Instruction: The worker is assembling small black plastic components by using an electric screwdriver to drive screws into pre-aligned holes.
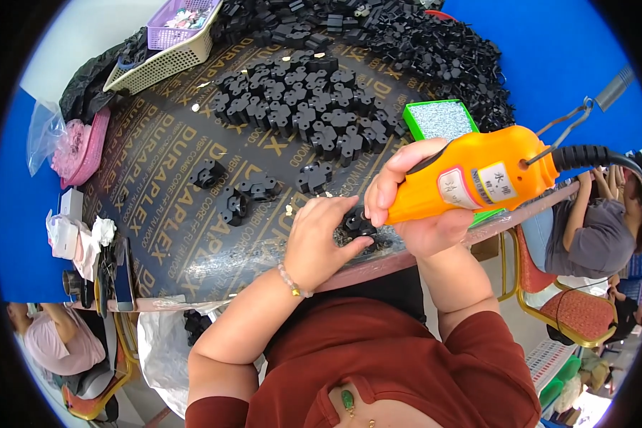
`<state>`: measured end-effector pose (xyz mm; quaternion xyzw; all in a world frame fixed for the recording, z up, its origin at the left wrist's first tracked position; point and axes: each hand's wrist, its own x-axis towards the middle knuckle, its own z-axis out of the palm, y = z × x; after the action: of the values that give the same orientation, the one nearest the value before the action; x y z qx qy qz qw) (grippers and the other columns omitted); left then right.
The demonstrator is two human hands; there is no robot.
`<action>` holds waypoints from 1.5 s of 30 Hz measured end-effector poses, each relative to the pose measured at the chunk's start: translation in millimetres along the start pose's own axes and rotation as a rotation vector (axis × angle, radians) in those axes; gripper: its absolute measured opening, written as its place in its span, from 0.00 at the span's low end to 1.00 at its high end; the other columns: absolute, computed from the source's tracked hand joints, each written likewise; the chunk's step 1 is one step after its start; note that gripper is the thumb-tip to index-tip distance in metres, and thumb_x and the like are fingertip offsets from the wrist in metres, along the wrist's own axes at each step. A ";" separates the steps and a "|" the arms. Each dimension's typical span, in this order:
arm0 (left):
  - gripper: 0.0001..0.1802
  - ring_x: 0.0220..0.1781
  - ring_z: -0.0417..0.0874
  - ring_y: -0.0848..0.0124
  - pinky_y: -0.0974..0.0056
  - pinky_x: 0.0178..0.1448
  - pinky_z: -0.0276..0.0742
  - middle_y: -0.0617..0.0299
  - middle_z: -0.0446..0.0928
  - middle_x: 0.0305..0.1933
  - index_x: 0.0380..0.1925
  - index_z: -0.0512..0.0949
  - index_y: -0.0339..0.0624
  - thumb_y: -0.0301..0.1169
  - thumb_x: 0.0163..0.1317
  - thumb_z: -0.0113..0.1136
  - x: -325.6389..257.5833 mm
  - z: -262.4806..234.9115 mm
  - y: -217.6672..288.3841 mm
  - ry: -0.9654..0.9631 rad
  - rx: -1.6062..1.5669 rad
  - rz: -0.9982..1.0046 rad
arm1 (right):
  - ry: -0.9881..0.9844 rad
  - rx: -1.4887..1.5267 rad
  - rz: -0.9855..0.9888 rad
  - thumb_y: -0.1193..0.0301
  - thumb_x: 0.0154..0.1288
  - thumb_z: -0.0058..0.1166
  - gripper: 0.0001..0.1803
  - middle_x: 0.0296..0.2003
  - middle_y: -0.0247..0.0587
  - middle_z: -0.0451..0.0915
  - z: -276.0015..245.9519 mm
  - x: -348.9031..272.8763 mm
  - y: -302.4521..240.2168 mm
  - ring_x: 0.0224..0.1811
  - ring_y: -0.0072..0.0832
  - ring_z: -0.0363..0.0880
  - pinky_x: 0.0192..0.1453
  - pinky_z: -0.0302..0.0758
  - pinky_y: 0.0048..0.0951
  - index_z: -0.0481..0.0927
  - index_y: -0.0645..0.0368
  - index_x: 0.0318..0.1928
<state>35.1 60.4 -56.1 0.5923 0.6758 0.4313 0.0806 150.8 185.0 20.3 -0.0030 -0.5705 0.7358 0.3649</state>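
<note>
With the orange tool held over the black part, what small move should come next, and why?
Probably lower the tool straight onto the black part and keep it steady. The left hand pins the part on the board's near edge, and the right hand grips the tool just above it, tip hidden behind the fingers, so its exact contact cannot be told.

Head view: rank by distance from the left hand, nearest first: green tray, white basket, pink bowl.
From the left hand:
1. Green tray, up and to the right, by the orange tool.
2. Pink bowl, far left table edge.
3. White basket, top left corner, farthest.
</note>
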 end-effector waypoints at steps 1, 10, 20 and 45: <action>0.31 0.49 0.79 0.53 0.54 0.58 0.73 0.53 0.81 0.46 0.49 0.79 0.39 0.36 0.43 0.78 0.2 0.1 -0.2 -0.017 0.003 0.009 | -0.017 -0.013 0.004 0.29 0.53 0.57 0.46 0.28 0.42 0.77 0.6 0.1 0.8 0.23 0.30 0.79 0.30 0.78 0.31 0.70 0.61 0.50; 0.20 0.44 0.80 0.55 0.54 0.53 0.74 0.56 0.81 0.38 0.37 0.80 0.40 0.33 0.44 0.76 0.0 5.9 -6.3 -0.026 -0.024 0.036 | -0.038 0.072 0.044 0.40 0.53 0.69 0.39 0.29 0.40 0.76 10.7 -0.2 23.6 0.24 0.27 0.77 0.29 0.77 0.26 0.71 0.63 0.45; 0.18 0.41 0.80 0.54 0.54 0.51 0.75 0.55 0.81 0.35 0.33 0.79 0.40 0.33 0.44 0.76 0.9 6.6 -3.6 -0.030 -0.016 0.021 | 0.026 -0.088 0.016 0.41 0.57 0.65 0.39 0.28 0.38 0.76 7.4 -6.7 35.4 0.26 0.24 0.76 0.31 0.75 0.24 0.71 0.64 0.49; 0.31 0.50 0.76 0.59 0.56 0.54 0.70 0.64 0.77 0.50 0.49 0.79 0.47 0.32 0.39 0.76 -7.2 -9.4 31.8 -0.125 0.348 0.228 | 0.424 -0.422 -0.335 0.32 0.57 0.57 0.44 0.29 0.38 0.75 -124.2 -73.1 -77.4 0.24 0.26 0.75 0.28 0.74 0.25 0.70 0.61 0.52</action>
<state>54.6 47.2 -31.7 0.6954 0.6624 0.2770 -0.0305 298.0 256.0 11.9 -0.1377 -0.6142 0.5144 0.5824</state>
